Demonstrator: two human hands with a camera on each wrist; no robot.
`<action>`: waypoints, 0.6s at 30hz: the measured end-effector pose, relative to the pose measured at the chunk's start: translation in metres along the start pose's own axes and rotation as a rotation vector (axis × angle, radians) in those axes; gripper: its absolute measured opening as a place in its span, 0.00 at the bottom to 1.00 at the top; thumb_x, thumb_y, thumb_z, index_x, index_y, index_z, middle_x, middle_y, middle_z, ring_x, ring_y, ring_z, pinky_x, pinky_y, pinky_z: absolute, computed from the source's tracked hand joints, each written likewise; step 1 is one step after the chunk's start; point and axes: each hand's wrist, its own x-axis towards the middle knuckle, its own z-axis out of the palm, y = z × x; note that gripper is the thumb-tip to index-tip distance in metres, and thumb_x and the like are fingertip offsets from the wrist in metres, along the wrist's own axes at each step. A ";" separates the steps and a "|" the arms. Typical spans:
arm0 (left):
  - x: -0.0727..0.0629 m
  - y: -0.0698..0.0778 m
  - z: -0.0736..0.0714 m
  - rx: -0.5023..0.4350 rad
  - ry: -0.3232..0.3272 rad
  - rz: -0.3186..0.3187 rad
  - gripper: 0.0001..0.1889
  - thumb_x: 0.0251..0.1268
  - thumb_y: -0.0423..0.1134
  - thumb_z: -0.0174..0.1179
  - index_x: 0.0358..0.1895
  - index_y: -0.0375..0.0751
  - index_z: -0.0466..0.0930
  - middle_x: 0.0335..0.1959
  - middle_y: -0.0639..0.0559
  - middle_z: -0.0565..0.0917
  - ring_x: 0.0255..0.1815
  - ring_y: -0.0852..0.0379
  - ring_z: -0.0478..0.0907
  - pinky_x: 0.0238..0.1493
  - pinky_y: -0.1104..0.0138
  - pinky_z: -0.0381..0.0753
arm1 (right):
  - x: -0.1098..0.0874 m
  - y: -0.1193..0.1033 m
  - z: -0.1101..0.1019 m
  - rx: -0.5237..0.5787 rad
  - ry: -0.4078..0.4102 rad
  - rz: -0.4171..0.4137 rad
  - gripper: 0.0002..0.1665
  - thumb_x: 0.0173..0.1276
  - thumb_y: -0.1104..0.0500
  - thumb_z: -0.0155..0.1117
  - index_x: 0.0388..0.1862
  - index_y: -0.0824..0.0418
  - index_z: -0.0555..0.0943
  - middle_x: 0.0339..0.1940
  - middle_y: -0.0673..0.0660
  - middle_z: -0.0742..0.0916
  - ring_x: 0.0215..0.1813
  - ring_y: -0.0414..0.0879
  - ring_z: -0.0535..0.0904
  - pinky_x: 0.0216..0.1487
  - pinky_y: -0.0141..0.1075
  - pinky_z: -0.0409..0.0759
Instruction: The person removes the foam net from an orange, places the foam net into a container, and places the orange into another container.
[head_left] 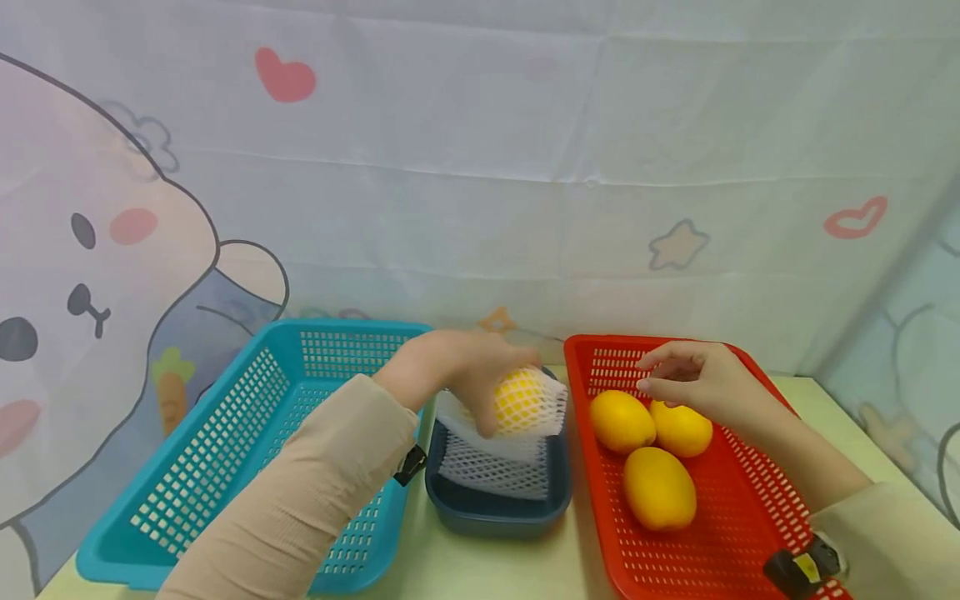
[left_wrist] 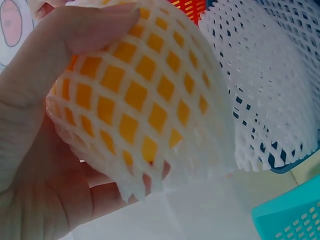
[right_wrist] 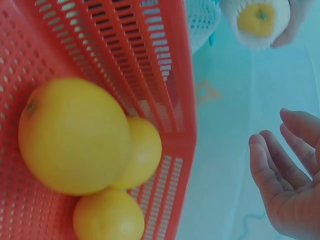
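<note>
My left hand [head_left: 480, 371] grips a yellow fruit [head_left: 519, 406] sleeved in a white foam net, held above a dark blue bin [head_left: 491, 525]. In the left wrist view the thumb presses on the net [left_wrist: 135, 100], whose loose end extends past the fruit. More white foam nets [head_left: 495, 475] lie in the bin. My right hand [head_left: 697, 383] hovers over the back of the red basket [head_left: 727, 542], fingers loosely bent and holding nothing. Below it in that basket sit a large yellow fruit [head_left: 660, 489] and two smaller-looking ones, one at the left [head_left: 622, 422], one behind [head_left: 684, 431].
A turquoise perforated basket [head_left: 97, 562] stands to the left, partly covered by my left sleeve [head_left: 315, 483]. The bin sits between both baskets on a pale table [head_left: 442, 575]. A printed cloth [head_left: 465, 167] hangs close behind. A cable [head_left: 943, 467] shows at the far right.
</note>
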 end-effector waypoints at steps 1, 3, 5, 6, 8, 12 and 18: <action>0.000 0.000 0.000 -0.003 0.002 -0.001 0.37 0.40 0.40 0.70 0.60 0.54 0.65 0.45 0.56 0.75 0.42 0.60 0.71 0.42 0.68 0.72 | 0.000 -0.001 0.003 0.000 -0.001 -0.004 0.19 0.60 0.51 0.67 0.44 0.63 0.80 0.38 0.57 0.85 0.37 0.48 0.81 0.38 0.36 0.79; 0.000 0.000 0.001 -0.004 0.004 -0.003 0.37 0.40 0.40 0.71 0.60 0.54 0.65 0.45 0.56 0.76 0.42 0.60 0.71 0.42 0.68 0.72 | 0.001 -0.003 0.009 -0.005 -0.009 -0.005 0.17 0.60 0.52 0.67 0.42 0.62 0.81 0.37 0.57 0.85 0.39 0.49 0.80 0.39 0.36 0.79; 0.001 0.000 0.001 -0.003 0.005 -0.005 0.37 0.40 0.40 0.71 0.59 0.54 0.65 0.45 0.56 0.76 0.42 0.60 0.71 0.42 0.68 0.72 | 0.001 -0.004 0.015 0.003 -0.022 -0.003 0.15 0.59 0.53 0.67 0.40 0.62 0.82 0.37 0.56 0.85 0.40 0.50 0.79 0.40 0.37 0.79; 0.001 0.000 0.001 -0.003 0.004 -0.004 0.37 0.40 0.40 0.71 0.59 0.53 0.65 0.45 0.56 0.76 0.42 0.59 0.71 0.41 0.68 0.72 | 0.002 -0.004 0.018 0.005 -0.028 -0.003 0.14 0.59 0.53 0.67 0.39 0.62 0.82 0.37 0.56 0.85 0.41 0.50 0.79 0.40 0.37 0.79; 0.000 -0.001 0.001 -0.004 0.008 0.005 0.37 0.39 0.40 0.71 0.58 0.52 0.65 0.44 0.55 0.76 0.41 0.59 0.71 0.41 0.68 0.72 | 0.003 -0.005 0.024 0.021 -0.041 0.005 0.14 0.59 0.54 0.67 0.39 0.62 0.83 0.36 0.55 0.86 0.41 0.51 0.78 0.41 0.38 0.79; -0.001 0.000 -0.001 -0.012 0.013 0.005 0.36 0.39 0.40 0.71 0.58 0.52 0.66 0.43 0.56 0.76 0.41 0.59 0.71 0.41 0.68 0.72 | 0.006 -0.010 0.033 0.061 -0.064 0.011 0.14 0.58 0.54 0.68 0.39 0.62 0.84 0.37 0.56 0.86 0.42 0.51 0.78 0.42 0.39 0.78; 0.001 0.001 -0.001 0.010 0.001 -0.008 0.35 0.41 0.42 0.70 0.58 0.53 0.65 0.43 0.57 0.75 0.41 0.60 0.71 0.40 0.69 0.72 | 0.011 -0.020 0.047 0.117 -0.103 -0.020 0.16 0.58 0.54 0.68 0.41 0.63 0.85 0.37 0.56 0.87 0.42 0.51 0.78 0.42 0.38 0.78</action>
